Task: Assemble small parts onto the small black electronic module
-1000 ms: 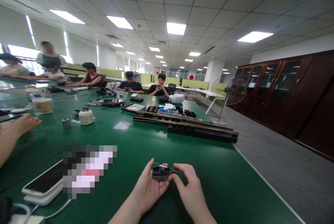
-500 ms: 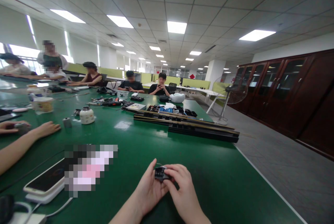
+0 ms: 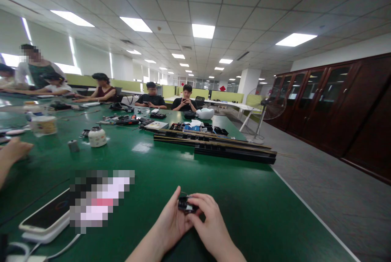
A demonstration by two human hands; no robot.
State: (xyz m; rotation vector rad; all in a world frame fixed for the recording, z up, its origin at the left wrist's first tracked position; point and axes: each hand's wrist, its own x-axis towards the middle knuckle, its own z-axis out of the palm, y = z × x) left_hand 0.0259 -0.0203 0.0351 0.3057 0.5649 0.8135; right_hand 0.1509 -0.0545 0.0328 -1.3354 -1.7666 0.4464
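A small black plastic part [image 3: 185, 204] with a light patch and a thin wire at its top is held between my two hands, above the near part of the green table [image 3: 146, 229]. My left hand [image 3: 174, 220] cradles it from the left and below, thumb up along its side. From the right, the thumb and fingers of my right hand [image 3: 208, 218] grip its other end and cover part of it. What exact kind of part it is, I cannot make out.
Long black rails [image 3: 235, 154] with thin brass rods lie ahead. To my left are a phone [image 3: 45, 211] on a white block with cables, a white jar [image 3: 97, 136], a grey cylinder [image 3: 73, 145] and a co-worker's hand [image 3: 16, 150]. Other people sit farther back.
The black part has turned slightly in my hands, and a light patch now shows on it. The co-worker's hand at the left has drawn back. My view has shifted slightly to the right.
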